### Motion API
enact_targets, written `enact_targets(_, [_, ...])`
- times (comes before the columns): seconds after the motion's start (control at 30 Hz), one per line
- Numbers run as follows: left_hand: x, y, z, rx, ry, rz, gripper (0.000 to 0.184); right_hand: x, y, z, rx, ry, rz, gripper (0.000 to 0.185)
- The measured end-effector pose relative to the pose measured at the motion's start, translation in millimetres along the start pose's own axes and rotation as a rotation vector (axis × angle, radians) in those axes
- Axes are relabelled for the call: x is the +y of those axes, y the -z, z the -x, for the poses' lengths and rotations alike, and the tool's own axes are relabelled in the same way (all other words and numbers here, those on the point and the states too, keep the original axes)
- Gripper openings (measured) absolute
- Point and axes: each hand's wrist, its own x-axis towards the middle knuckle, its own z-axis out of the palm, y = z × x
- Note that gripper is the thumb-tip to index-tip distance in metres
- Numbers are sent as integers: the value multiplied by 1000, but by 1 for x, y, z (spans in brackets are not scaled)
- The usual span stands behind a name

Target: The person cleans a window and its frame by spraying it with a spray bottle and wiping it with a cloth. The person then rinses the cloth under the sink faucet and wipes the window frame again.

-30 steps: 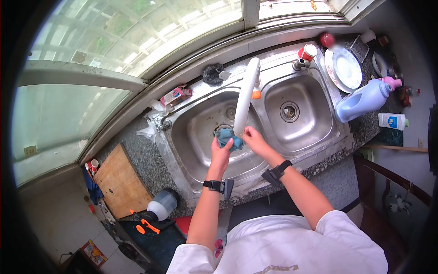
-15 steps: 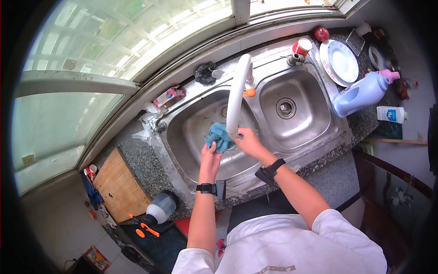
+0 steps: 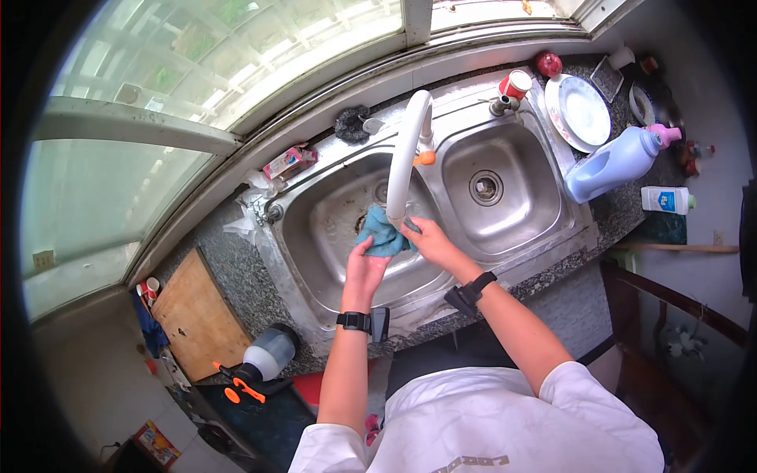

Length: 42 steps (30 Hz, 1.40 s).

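Over the left sink basin (image 3: 315,229), my left hand (image 3: 365,268) grips the lower left part of a wet-looking blue cloth (image 3: 380,233). My right hand (image 3: 428,240) is closed at the right side of the cloth, with a bit of it pinched between thumb and fingers. Both hands are just below the mouth of the white curved faucet (image 3: 404,158), which partly hides the cloth's right side. An orange piece (image 3: 425,158) sits at the faucet's base.
Right of the right basin (image 3: 505,213) are stacked plates (image 3: 579,114), a lilac bottle (image 3: 615,165) and a red cup (image 3: 515,84). A cutting board (image 3: 201,315) and a spray bottle (image 3: 270,353) lie at the left. A window runs behind.
The bunched cloth has spread out and hangs more open, and my left hand has moved slightly left. My right hand has shifted from the faucet's mouth to the cloth's edge.
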Motion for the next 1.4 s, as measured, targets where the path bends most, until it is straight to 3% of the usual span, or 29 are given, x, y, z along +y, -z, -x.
enact_targets(0.13, [-8,-10,-6,-86,-13,78,29,3,-15,-2,53,215,77,35])
enact_targets(0.17, [-11,-11,-8,-97,0,82,29,-2,-19,3,26,236,367,37])
enact_targets(0.2, [-14,-11,-12,-70,-56,-74,25,-6,-17,9,5,246,663,39])
enact_targets(0.27, [-21,4,-36,-25,-90,-345,21,-3,-18,21,23,312,714,36])
enact_targets(0.33, [-22,3,-50,54,-68,-327,22,-6,-9,27,23,392,742,33])
enact_targets(0.4, [-23,9,-63,144,-91,-318,22,-11,2,32,60,75,83,31])
enact_targets(0.5, [-29,-52,-45,187,-171,-368,21,-1,18,34,258,88,-49,30])
enact_targets(0.57, [-32,-49,-52,159,-190,-390,19,-1,27,39,241,69,-98,27])
enact_targets(0.7, [-40,-56,-57,348,-286,-679,35,-6,37,43,221,62,-85,26])
enact_targets(0.77, [-43,-61,-51,391,-555,-958,32,-9,34,43,209,38,-85,26])
enact_targets(0.8, [-41,-45,-61,428,-411,-947,36,-13,31,42,194,28,-64,25])
enact_targets(0.83, [-40,-36,-65,436,-417,-952,36,-15,27,39,186,31,-71,25])
enact_targets(0.93, [-40,-28,-64,347,-452,-806,39,-18,9,30,164,-23,20,22])
enact_targets(1.0, [-35,-32,-61,320,-476,-840,36,-18,-8,22,409,336,324,20])
enact_targets(1.03, [-31,-35,-57,286,-492,-877,34,-18,-10,18,395,341,324,20])
enact_targets(1.13, [-26,-29,-42,154,-474,-814,24,-14,-15,5,370,244,410,29])
enact_targets(1.23, [-19,-22,-21,50,-465,-890,21,-12,-23,1,313,201,228,38])
enact_targets(1.3, [-14,-15,-9,-9,-208,-846,26,-12,-24,1,293,99,192,44])
enact_targets(1.4, [-13,-4,0,-149,-131,-622,37,-13,-32,-6,247,66,141,45])
